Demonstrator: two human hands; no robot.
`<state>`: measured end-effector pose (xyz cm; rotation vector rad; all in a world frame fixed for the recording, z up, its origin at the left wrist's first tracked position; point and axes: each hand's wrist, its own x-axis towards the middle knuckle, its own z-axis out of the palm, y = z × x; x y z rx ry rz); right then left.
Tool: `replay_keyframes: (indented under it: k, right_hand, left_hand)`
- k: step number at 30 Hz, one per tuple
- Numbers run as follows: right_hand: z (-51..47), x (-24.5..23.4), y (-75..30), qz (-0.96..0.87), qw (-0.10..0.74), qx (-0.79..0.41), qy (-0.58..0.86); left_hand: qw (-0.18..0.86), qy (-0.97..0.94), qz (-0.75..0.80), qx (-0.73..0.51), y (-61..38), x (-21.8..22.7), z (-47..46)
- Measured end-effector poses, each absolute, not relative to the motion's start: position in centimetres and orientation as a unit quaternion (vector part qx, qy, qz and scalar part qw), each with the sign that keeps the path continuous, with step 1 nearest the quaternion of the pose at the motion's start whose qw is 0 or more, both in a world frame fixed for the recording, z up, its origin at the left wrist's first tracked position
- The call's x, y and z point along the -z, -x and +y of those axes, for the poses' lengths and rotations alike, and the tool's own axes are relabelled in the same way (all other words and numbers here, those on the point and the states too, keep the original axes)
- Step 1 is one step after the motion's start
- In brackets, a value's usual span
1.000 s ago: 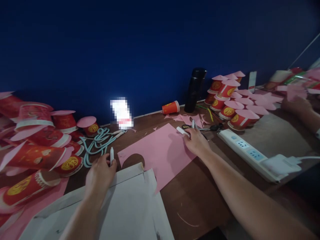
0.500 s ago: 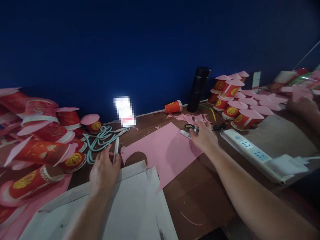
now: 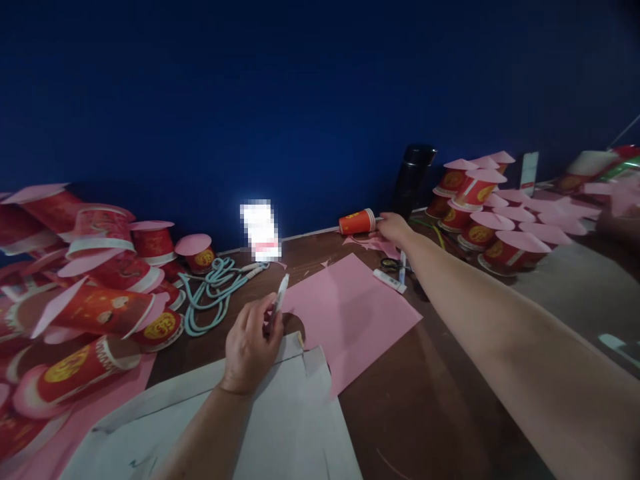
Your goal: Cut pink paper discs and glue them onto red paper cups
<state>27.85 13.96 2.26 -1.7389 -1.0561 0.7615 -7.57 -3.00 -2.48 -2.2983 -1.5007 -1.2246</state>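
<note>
My left hand is closed around a slim white pen, which points up and away. It hovers by the cut-out corner of a pink paper sheet, above a white board. My right hand reaches far across the table, its fingers pinched at the open rim of an orange-red paper cup lying on its side by the wall. Below my right wrist lie a white glue tube and scissors, partly hidden by the arm.
Red cups with pink paper tops are heaped at left; more cups stand at right. A light-blue cord and a lit phone are by the wall. A black flask stands behind my right hand. Another person's hand shows at far right.
My right hand has moved from beside the scissors and glue up to the lying cup. My left hand has shifted right with the pen, toward the pink sheet. The view has turned slightly.
</note>
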Motion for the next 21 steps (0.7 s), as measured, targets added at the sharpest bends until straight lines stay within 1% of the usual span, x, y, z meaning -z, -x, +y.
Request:
replay_keyframes:
  k: [5, 8, 15, 21]
  right_hand:
    - [14.4, -1.3, -27.6, -0.443, 0.463, -0.374, 0.671]
    - [14.1, -0.7, -27.4, -0.437, 0.464, -0.391, 0.664]
    - [13.1, -0.7, -27.0, -0.449, 0.474, -0.396, 0.646]
    - [12.6, -1.0, -26.8, -0.483, 0.482, -0.367, 0.632]
  left_hand:
    - [0.058, 0.767, -0.492, 0.409, 7.5, 2.5, -3.0]
    - [0.053, 0.766, -0.493, 0.409, 7.5, 2.5, -2.9]
    - [0.041, 0.766, -0.493, 0.410, 7.6, 2.3, -3.0]
    - [0.029, 0.763, -0.501, 0.407, 7.5, 2.1, -3.1]
